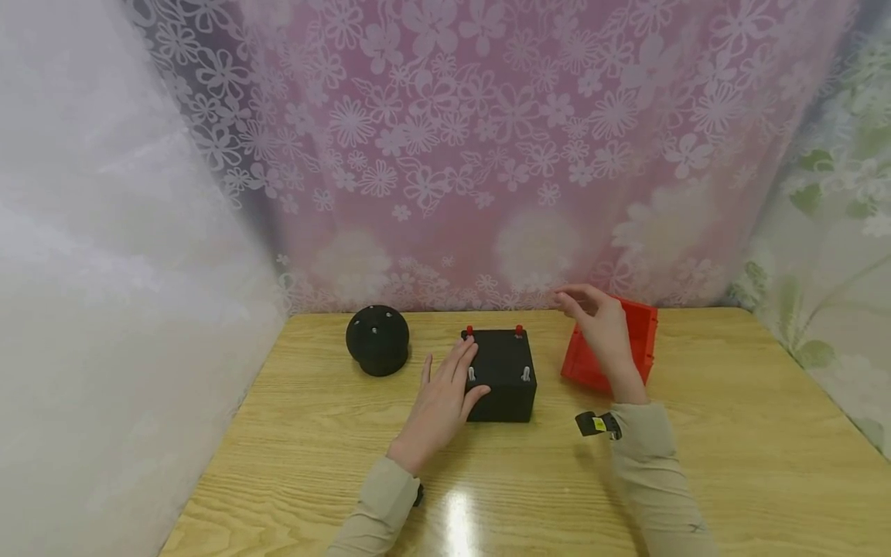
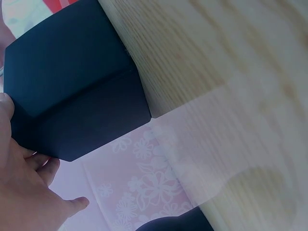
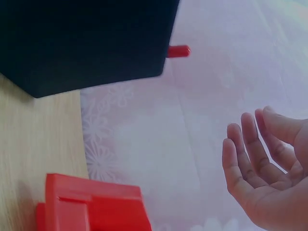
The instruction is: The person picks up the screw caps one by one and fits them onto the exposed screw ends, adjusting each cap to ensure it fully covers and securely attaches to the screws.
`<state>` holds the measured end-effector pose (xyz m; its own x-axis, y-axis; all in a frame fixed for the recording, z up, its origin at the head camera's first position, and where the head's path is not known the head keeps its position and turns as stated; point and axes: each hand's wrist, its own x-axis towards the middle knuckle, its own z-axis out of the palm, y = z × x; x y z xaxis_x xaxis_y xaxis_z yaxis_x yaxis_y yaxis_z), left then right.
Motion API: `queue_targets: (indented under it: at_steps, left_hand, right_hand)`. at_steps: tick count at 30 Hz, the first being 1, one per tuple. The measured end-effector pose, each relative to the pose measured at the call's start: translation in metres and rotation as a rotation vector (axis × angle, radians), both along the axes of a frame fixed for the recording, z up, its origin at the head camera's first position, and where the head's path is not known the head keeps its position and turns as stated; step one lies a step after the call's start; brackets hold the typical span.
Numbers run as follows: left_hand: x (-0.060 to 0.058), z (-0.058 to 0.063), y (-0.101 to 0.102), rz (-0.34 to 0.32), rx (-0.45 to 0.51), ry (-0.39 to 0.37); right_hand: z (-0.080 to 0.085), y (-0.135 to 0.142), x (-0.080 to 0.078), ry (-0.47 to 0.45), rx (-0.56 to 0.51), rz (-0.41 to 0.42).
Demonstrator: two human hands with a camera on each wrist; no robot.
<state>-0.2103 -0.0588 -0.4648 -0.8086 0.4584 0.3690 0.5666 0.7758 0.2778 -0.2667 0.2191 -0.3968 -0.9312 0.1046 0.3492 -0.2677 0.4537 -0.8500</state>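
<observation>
Head view: your left hand (image 1: 440, 396), below the middle of the frame, rested on a black box (image 1: 500, 363) that stood just right of and below centre. Its long fingers lay nearly straight over the left part of the box's top, close to one another, with the thumb spread away toward the front edge.

Left wrist view: the box filled the upper left, and your fingertips (image 2: 48, 168) met its lower-left edge, while the little finger stuck out apart from the others.

Your right hand (image 1: 604, 333) was raised right of centre, in front of a red open container (image 1: 642, 344). In the right wrist view, at the right edge, its fingers curved loosely with slim gaps between them, thumb tip near the index finger; whether those two touched, I could not tell.

Two red pegs (image 1: 518, 330) stood at the box's far corners, and two silvery clips (image 1: 526, 374) sat toward its near corners. A black ball-topped object (image 1: 377, 339) stood left of centre on the wood-grain table (image 1: 292, 456), well apart from your right hand.
</observation>
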Motion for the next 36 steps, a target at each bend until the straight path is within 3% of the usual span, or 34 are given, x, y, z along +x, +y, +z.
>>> queue_targets:
  at_steps: [6,10,20,28,36]
  left_hand:
    - [0.0,0.0,0.0,-0.004,0.008,0.001]
    - [0.0,0.0,0.0,-0.002,0.004,-0.007]
    - [0.0,-0.001,0.0,0.01,-0.002,-0.013]
    - [-0.001,-0.001,-0.001,0.012,0.0,-0.012]
    - [-0.001,-0.001,-0.001,0.004,-0.002,0.0]
  right_hand:
    - [0.004,0.012,0.002,0.032,-0.044,-0.02]
    - [0.007,0.023,0.003,0.041,-0.017,-0.059]
    - [0.009,0.062,-0.008,0.001,0.25,-0.069]
    - [0.006,0.08,-0.028,-0.152,0.462,-0.006]
    - [-0.014,0.09,-0.057,-0.278,0.632,0.071]
